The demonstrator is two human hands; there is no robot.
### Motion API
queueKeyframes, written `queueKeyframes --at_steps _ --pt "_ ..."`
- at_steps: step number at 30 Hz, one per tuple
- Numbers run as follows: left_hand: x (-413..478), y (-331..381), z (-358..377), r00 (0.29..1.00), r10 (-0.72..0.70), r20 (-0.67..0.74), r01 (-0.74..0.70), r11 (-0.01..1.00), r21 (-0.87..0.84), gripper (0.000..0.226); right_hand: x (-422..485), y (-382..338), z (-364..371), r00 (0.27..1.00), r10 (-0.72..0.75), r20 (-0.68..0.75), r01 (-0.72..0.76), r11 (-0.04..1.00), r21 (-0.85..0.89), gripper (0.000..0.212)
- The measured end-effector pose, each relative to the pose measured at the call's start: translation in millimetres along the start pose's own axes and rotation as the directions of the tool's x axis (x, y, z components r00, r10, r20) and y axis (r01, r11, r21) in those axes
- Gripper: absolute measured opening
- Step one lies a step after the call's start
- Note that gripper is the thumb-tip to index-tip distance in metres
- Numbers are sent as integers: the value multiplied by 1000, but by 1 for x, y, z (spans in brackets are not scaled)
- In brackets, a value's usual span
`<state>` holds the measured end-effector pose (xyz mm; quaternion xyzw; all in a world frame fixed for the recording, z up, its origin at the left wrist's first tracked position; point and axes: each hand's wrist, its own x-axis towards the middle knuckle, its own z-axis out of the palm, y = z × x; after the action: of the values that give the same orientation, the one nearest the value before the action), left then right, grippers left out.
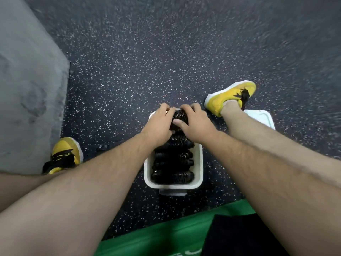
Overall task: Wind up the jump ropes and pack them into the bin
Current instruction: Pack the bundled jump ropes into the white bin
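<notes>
A white rectangular bin (200, 167) stands on the speckled floor between my feet. Several wound black jump ropes (173, 175) lie side by side in it, filling its near part. At the bin's far end both hands hold one more wound black rope (180, 116). My left hand (160, 122) grips its left end, and my right hand (196, 122) curls over its right end with the thumb on top. The rope sits at the level of the bin's far rim; whether it rests inside I cannot tell.
My yellow shoes stand at the left (65, 156) and far right (230, 96). A white lid (262, 117) lies on the floor right of the bin, behind my leg. A grey mat (27, 89) covers the left side. Green fabric (166, 233) is nearest me.
</notes>
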<state>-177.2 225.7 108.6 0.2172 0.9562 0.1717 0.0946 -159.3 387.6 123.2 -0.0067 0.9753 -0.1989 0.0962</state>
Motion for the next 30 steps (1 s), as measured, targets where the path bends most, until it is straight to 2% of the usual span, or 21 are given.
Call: queueKeyframes --at_steps 5,8,11,14,17,20,23,30 --pt "6 -4 22 997 -19 80 15 999 49 83 6 12 26 999 9 45 -5 996 -88 56" --pt "4 -11 31 996 25 86 -30 998 62 77 7 15 47 1000 19 11 -16 974 -225 56" --pt "-8 -15 44 998 4 58 -5 1000 15 66 5 15 63 994 -77 -81 45 939 -342 55" --pt "-19 -10 61 1000 1 31 -2 1000 28 60 4 17 74 974 -173 -144 125 949 -289 52" --pt "-17 -4 75 998 -49 31 46 996 73 56 -3 20 88 990 -120 -71 98 961 -258 56" --pt "-14 0 89 994 -93 59 85 988 130 55 -6 31 106 995 -92 34 98 941 -324 58" --pt "-10 -3 99 989 -115 92 98 980 174 56 -2 33 110 995 -74 72 93 938 -333 60" --pt "-3 -14 99 972 -130 193 119 991 66 58 4 21 106 993 -32 109 70 928 -366 63"
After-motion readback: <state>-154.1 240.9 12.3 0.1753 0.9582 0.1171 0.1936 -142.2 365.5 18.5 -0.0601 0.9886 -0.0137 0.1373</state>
